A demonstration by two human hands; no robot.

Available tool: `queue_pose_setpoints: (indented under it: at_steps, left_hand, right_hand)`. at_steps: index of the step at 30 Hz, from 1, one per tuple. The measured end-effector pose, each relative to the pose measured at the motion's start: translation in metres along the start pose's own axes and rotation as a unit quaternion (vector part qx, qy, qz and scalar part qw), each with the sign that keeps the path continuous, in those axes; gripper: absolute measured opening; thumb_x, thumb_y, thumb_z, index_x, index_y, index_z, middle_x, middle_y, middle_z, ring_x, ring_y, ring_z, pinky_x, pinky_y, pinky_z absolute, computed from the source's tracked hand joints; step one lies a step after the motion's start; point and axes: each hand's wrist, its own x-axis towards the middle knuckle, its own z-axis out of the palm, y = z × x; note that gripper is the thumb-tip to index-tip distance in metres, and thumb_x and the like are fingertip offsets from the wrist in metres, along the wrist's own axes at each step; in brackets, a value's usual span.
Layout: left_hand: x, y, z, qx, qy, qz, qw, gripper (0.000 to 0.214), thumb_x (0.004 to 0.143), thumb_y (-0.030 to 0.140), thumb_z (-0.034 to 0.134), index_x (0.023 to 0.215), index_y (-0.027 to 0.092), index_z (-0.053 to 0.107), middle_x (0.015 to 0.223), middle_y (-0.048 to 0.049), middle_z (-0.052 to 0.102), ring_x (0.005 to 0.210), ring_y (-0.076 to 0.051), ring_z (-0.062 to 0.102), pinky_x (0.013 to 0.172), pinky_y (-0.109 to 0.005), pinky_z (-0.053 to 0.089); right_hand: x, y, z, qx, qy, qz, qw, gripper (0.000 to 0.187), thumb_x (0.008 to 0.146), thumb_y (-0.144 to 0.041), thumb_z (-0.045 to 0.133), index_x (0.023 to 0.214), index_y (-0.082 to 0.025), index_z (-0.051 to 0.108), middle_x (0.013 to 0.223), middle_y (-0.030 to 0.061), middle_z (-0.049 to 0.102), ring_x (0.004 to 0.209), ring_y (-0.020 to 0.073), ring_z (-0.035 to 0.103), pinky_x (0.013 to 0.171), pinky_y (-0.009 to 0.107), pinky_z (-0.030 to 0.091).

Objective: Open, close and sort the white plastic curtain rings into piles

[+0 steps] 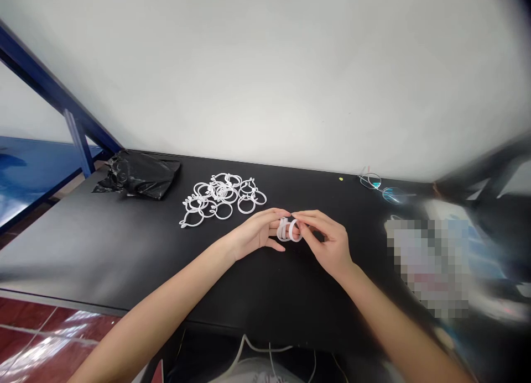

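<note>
White curtain rings sit around the outstretched fingers of my left hand, whose thumb is held apart below them. My right hand meets it from the right, its fingertips pinching one white curtain ring at the left fingertips. Both hands are just above the black table. Beyond my left hand lies a loose pile of several more white curtain rings, each with a small eyelet on its rim. How many rings are on the left fingers is hard to make out.
A crumpled black plastic bag lies at the back left. Eyeglasses rest near the wall at the back right. Blurred and pixelated packaging occupies the right side. A blue metal frame stands at the left, against the white wall.
</note>
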Motion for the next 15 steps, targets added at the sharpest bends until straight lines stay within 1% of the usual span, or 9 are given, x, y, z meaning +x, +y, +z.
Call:
queue_pose_setpoints:
  at_steps: [2, 4, 7, 9, 11, 12, 13, 15]
  left_hand:
    - [-0.001, 0.0, -0.001, -0.018, -0.005, 0.005, 1.0, 0.029, 0.087, 0.038, 0.063, 0.108, 0.018, 0.058, 0.099, -0.0115, 0.07, 0.093, -0.021, 0.067, 0.062, -0.024, 0.056]
    - [-0.003, 0.001, -0.002, -0.026, -0.013, 0.012, 1.0, 0.028, 0.088, 0.036, 0.062, 0.109, 0.019, 0.059, 0.101, -0.0117, 0.07, 0.097, -0.022, 0.067, 0.063, -0.024, 0.056]
    - [-0.006, 0.003, -0.001, -0.016, -0.024, 0.023, 0.999, 0.031, 0.09, 0.033, 0.06, 0.118, 0.021, 0.055, 0.107, -0.0126, 0.07, 0.105, -0.024, 0.065, 0.066, -0.026, 0.056]
    - [-0.007, 0.004, 0.002, 0.001, -0.02, 0.045, 0.999, 0.037, 0.092, 0.03, 0.057, 0.128, 0.023, 0.049, 0.111, -0.0129, 0.069, 0.107, -0.026, 0.065, 0.068, -0.028, 0.056]
    - [-0.009, 0.003, 0.005, 0.02, -0.013, 0.077, 0.997, 0.042, 0.093, 0.027, 0.055, 0.133, 0.024, 0.044, 0.111, -0.0129, 0.07, 0.106, -0.025, 0.066, 0.073, -0.031, 0.056]
    - [-0.01, 0.003, 0.006, 0.031, -0.017, 0.094, 0.995, 0.043, 0.094, 0.025, 0.055, 0.134, 0.024, 0.042, 0.11, -0.0128, 0.07, 0.105, -0.025, 0.066, 0.076, -0.033, 0.056]
    - [-0.011, 0.003, 0.008, 0.042, -0.028, 0.108, 0.993, 0.044, 0.094, 0.024, 0.055, 0.135, 0.023, 0.042, 0.109, -0.0127, 0.071, 0.103, -0.024, 0.067, 0.08, -0.034, 0.055]
    - [-0.013, 0.002, 0.01, 0.063, -0.063, 0.123, 0.988, 0.047, 0.093, 0.021, 0.057, 0.137, 0.022, 0.04, 0.105, -0.012, 0.072, 0.098, -0.022, 0.069, 0.086, -0.036, 0.054]
  right_hand:
    - [0.0, 0.0, -0.002, 0.03, -0.007, 0.011, 0.999, 0.024, 0.09, -0.014, 0.057, 0.101, -0.026, 0.074, 0.118, 0.007, 0.068, 0.095, 0.0198, 0.068, 0.076, 0.033, 0.059]
    - [0.0, -0.001, -0.003, 0.072, -0.018, 0.035, 0.997, 0.026, 0.091, -0.014, 0.056, 0.104, -0.027, 0.074, 0.127, 0.0065, 0.064, 0.105, 0.0214, 0.066, 0.086, 0.037, 0.058]
    - [0.001, -0.004, -0.002, 0.131, -0.02, 0.08, 0.988, 0.023, 0.09, -0.019, 0.059, 0.107, -0.027, 0.072, 0.126, 0.0067, 0.064, 0.115, 0.0243, 0.062, 0.093, 0.04, 0.056]
    - [0.002, -0.004, -0.001, 0.147, 0.01, 0.126, 0.981, 0.016, 0.089, -0.023, 0.062, 0.101, -0.025, 0.073, 0.118, 0.0073, 0.067, 0.11, 0.0242, 0.065, 0.09, 0.04, 0.056]
    - [0.003, -0.003, -0.001, 0.163, 0.036, 0.198, 0.966, 0.013, 0.086, -0.028, 0.064, 0.096, -0.022, 0.072, 0.107, 0.0071, 0.07, 0.094, 0.0219, 0.068, 0.08, 0.037, 0.058]
    - [0.004, -0.003, -0.001, 0.181, 0.032, 0.241, 0.953, 0.014, 0.085, -0.029, 0.066, 0.096, -0.022, 0.071, 0.102, 0.0067, 0.071, 0.087, 0.0203, 0.069, 0.074, 0.035, 0.058]
    - [0.005, -0.003, -0.002, 0.206, 0.012, 0.282, 0.937, 0.017, 0.083, -0.031, 0.067, 0.097, -0.021, 0.07, 0.1, 0.0063, 0.071, 0.082, 0.0189, 0.068, 0.07, 0.033, 0.057]
    - [0.007, -0.005, -0.003, 0.265, -0.063, 0.346, 0.898, 0.023, 0.081, -0.032, 0.069, 0.101, -0.021, 0.069, 0.1, 0.0063, 0.071, 0.079, 0.0173, 0.067, 0.069, 0.031, 0.055]
